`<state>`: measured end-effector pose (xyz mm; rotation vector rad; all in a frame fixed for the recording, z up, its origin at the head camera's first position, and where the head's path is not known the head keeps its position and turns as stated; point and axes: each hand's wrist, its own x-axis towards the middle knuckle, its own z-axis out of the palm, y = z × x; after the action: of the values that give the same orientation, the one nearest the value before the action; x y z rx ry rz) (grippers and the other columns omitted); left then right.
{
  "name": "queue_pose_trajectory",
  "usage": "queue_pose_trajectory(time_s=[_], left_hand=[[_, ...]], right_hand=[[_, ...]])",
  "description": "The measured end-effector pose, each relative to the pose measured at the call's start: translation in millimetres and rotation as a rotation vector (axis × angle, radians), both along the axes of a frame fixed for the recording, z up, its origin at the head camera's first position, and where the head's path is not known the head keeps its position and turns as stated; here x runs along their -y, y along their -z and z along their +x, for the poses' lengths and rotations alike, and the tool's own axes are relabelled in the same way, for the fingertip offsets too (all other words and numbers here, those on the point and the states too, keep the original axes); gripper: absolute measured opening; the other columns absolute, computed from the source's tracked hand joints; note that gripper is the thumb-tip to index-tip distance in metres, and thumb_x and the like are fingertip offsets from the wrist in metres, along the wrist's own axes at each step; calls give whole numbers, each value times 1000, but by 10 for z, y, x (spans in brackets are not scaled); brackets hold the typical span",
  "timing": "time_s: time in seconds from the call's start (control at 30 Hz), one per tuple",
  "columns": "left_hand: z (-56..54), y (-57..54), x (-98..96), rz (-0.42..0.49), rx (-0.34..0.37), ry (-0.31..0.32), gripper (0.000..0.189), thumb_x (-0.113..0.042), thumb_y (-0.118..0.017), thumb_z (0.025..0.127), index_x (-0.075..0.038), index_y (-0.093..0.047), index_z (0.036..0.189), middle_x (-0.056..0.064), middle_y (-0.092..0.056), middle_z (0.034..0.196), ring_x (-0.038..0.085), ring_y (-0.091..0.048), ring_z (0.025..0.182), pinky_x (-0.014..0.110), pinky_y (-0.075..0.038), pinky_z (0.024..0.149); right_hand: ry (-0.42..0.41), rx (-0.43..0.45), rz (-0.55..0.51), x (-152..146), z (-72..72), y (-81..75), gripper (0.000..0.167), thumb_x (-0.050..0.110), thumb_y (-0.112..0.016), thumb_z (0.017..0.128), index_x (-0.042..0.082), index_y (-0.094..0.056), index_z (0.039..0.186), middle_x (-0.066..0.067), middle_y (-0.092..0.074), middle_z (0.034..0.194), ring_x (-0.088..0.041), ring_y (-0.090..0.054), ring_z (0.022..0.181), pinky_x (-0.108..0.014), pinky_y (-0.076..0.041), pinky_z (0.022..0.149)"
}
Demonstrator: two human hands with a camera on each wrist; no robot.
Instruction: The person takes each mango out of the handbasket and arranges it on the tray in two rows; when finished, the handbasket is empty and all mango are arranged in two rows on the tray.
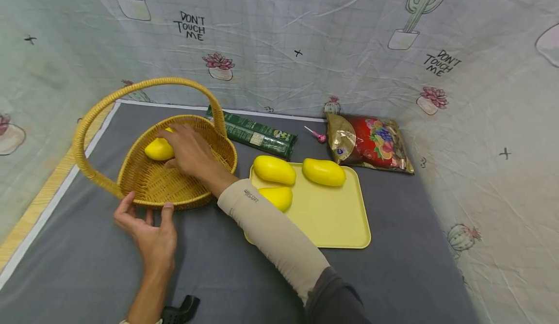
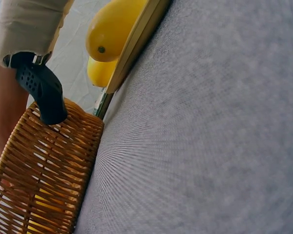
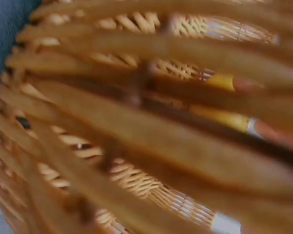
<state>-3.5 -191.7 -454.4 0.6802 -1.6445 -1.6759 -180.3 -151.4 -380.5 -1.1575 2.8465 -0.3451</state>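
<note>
Inside the yellow wicker basket [image 1: 174, 188], my right hand [image 1: 189, 149] grips a yellow mango [image 1: 158, 150] near the far left wall. Part of that mango is hidden by the fingers. The right wrist view looks through the blurred basket weave, with some yellow of the mango and fingertips [image 3: 273, 134] at its right side. My left hand [image 1: 153, 236] touches the near rim of the basket with spread fingers, below the foot of its tall handle [image 1: 83, 135]. Three more mangoes [image 1: 324, 172] lie on a pale yellow tray [image 1: 332, 217], one partly behind my right forearm.
Behind the tray lies a long green packet [image 1: 257, 132], its left end behind the basket handle. A pink lollipop [image 1: 321, 138] and a red and gold bag [image 1: 371, 142] lie at the back right. Grey cloth [image 1: 227, 275] covers the table, against a printed curtain [image 1: 279, 42].
</note>
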Motion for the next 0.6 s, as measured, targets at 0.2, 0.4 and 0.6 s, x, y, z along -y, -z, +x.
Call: queue_pose_trajectory(time_s=[0.2, 0.4, 0.6], left_hand=[[-2, 11, -14, 1, 4, -3, 76, 5, -70, 92, -18, -32, 154, 2, -14, 164, 16, -15, 158, 48, -21, 131], [-4, 3, -19, 2, -1, -7, 76, 6, -70, 92, -18, -33, 154, 3, -14, 164, 17, -15, 157, 48, -22, 130], [1, 8, -17, -2, -7, -8, 76, 6, -69, 92, -18, -33, 154, 3, -14, 164, 17, -15, 157, 48, -22, 130]], right_hand=[[-11, -25, 59, 41, -36, 5, 72, 49, -78, 93, 39, -47, 158, 7, -38, 170, -14, -37, 153, -30, -41, 120], [-12, -35, 86, 63, -37, 11, 74, 49, -78, 93, 40, -45, 159, 7, -36, 171, -14, -36, 154, -30, -40, 121], [-22, -88, 120, 70, -59, 57, 71, 47, -77, 95, 41, -47, 159, 5, -47, 161, -14, -43, 144, -27, -43, 116]])
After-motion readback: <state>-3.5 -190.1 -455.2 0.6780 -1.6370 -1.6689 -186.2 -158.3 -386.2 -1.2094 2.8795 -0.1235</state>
